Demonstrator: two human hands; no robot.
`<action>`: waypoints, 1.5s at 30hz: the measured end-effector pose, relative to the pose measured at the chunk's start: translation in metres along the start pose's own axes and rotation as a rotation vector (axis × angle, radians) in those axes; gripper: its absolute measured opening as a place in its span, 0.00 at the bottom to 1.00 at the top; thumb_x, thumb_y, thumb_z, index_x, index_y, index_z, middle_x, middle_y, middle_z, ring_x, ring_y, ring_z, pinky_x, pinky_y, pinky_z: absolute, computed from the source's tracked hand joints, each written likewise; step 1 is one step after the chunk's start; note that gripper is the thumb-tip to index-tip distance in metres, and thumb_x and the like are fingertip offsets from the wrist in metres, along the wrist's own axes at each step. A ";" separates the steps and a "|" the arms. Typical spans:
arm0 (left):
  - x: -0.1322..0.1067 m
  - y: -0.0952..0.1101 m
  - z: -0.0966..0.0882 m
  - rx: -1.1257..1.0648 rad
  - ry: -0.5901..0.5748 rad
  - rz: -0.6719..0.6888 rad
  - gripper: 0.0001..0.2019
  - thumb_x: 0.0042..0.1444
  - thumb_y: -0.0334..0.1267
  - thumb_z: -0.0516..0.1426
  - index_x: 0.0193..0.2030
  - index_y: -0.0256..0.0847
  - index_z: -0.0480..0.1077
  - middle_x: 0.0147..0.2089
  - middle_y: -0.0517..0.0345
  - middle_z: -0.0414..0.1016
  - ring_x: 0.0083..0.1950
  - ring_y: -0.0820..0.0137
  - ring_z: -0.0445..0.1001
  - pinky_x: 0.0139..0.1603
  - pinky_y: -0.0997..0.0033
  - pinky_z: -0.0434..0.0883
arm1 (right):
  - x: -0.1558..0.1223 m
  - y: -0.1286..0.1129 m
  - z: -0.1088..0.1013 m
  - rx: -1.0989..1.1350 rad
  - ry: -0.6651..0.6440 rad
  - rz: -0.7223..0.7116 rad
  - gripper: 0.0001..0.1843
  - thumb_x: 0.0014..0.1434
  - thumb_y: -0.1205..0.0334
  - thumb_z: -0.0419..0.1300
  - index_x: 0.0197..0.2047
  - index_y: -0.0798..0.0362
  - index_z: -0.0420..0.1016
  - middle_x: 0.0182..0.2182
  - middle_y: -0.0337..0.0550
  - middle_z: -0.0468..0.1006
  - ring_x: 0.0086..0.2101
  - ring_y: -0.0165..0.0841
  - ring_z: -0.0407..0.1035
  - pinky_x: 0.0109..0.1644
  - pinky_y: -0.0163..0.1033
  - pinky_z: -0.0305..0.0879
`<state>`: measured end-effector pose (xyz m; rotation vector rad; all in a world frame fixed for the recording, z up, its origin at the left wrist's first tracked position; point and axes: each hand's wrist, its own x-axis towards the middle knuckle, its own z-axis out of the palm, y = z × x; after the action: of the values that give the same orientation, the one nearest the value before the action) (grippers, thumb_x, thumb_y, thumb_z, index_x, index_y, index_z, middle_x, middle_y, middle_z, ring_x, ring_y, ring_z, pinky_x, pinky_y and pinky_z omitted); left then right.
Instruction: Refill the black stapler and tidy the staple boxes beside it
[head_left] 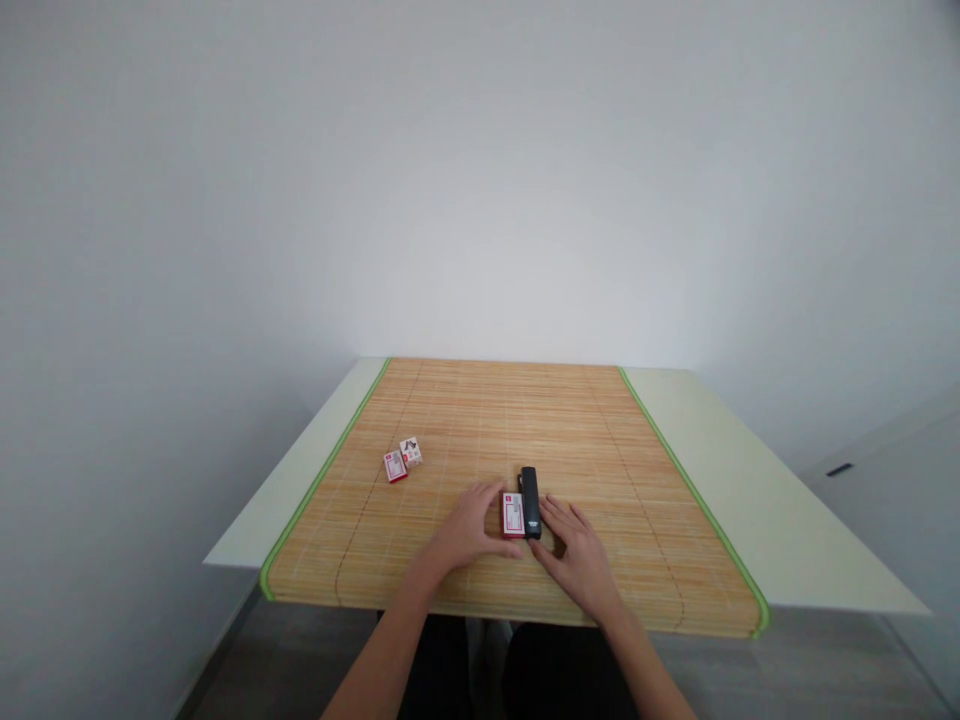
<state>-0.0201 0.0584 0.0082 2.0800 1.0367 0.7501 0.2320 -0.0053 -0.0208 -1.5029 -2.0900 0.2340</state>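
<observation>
A black stapler (pixel 530 503) lies lengthwise on the bamboo mat (pixel 525 410), pointing away from me. Against its left side is a small red and white box (pixel 513 515), probably of staples. My left hand (pixel 469 525) curves around the left of that box, thumb near its front end and fingers near its far end, with a gap between them. On the stapler's right, my right hand (pixel 577 555) rests with fingers spread, the thumb at the stapler's near end and the fingertips close to its side. Whether the fingertips press on either thing, I cannot tell.
Two more small boxes lie at the left of the mat, a red and white box (pixel 395 466) and a white box with a dark picture (pixel 411 452), touching or nearly so. The mat has green edging and covers the middle of a white table (pixel 720 450). A wall stands behind.
</observation>
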 end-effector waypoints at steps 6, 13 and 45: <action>-0.023 -0.049 -0.082 0.200 0.317 -0.164 0.24 0.58 0.53 0.63 0.59 0.49 0.71 0.60 0.51 0.72 0.56 0.58 0.73 0.61 0.51 0.70 | 0.000 0.004 0.004 0.014 0.022 0.004 0.33 0.63 0.53 0.61 0.70 0.46 0.66 0.66 0.48 0.69 0.66 0.45 0.63 0.72 0.61 0.55; -0.042 -0.111 -0.154 0.473 0.434 -0.334 0.31 0.48 0.49 0.67 0.59 0.45 0.69 0.62 0.49 0.72 0.63 0.50 0.69 0.65 0.48 0.65 | 0.000 0.005 0.004 0.016 0.012 0.008 0.33 0.63 0.54 0.61 0.70 0.46 0.66 0.66 0.48 0.69 0.66 0.46 0.63 0.72 0.62 0.55; 0.000 0.022 -0.005 -0.137 0.013 0.013 0.28 0.53 0.41 0.68 0.62 0.53 0.71 0.62 0.55 0.75 0.63 0.57 0.73 0.67 0.53 0.67 | 0.001 0.003 0.004 0.005 0.010 -0.008 0.31 0.63 0.53 0.61 0.69 0.44 0.67 0.66 0.47 0.70 0.66 0.47 0.64 0.71 0.63 0.55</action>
<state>-0.0140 0.0504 0.0286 1.9693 0.9524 0.8186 0.2320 -0.0029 -0.0247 -1.4898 -2.0857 0.2285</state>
